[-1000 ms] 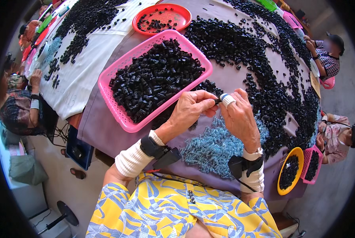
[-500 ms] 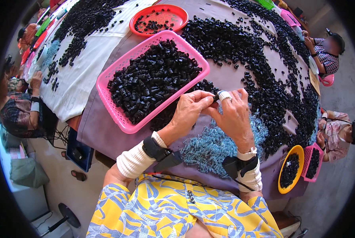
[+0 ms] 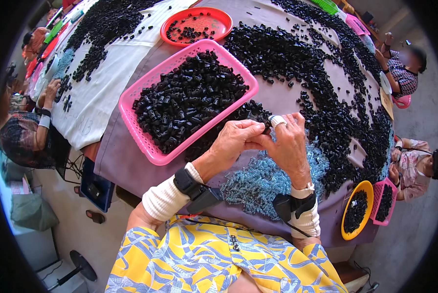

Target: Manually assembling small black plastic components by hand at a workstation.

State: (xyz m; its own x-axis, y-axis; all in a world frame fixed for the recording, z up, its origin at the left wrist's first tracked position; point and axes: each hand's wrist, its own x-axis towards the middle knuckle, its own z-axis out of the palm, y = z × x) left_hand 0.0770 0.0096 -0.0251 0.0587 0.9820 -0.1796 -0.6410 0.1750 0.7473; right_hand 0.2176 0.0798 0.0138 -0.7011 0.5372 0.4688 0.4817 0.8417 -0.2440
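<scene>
My left hand (image 3: 233, 144) and my right hand (image 3: 288, 146) meet fingertip to fingertip over the table. Both are closed in a pinch around a small black plastic part (image 3: 267, 129), mostly covered by the fingers. White tape wraps a finger of my right hand. Below the hands spreads a heap of small bluish coil springs (image 3: 252, 183). Just beyond my left hand stands a pink plastic basket (image 3: 156, 157), filled with black plastic parts (image 3: 185, 100) of a similar kind.
More loose black parts (image 3: 277, 51) cover much of the table. A red tray (image 3: 224, 19) lies behind the basket. At right are a yellow bowl (image 3: 368, 188) and a smaller pink basket (image 3: 388, 220). Other people sit around the table at both sides.
My hands stay together, with small finger shifts; the left thumb and fingers now hide more of the black part. At the far right, a person's hand has risen.
</scene>
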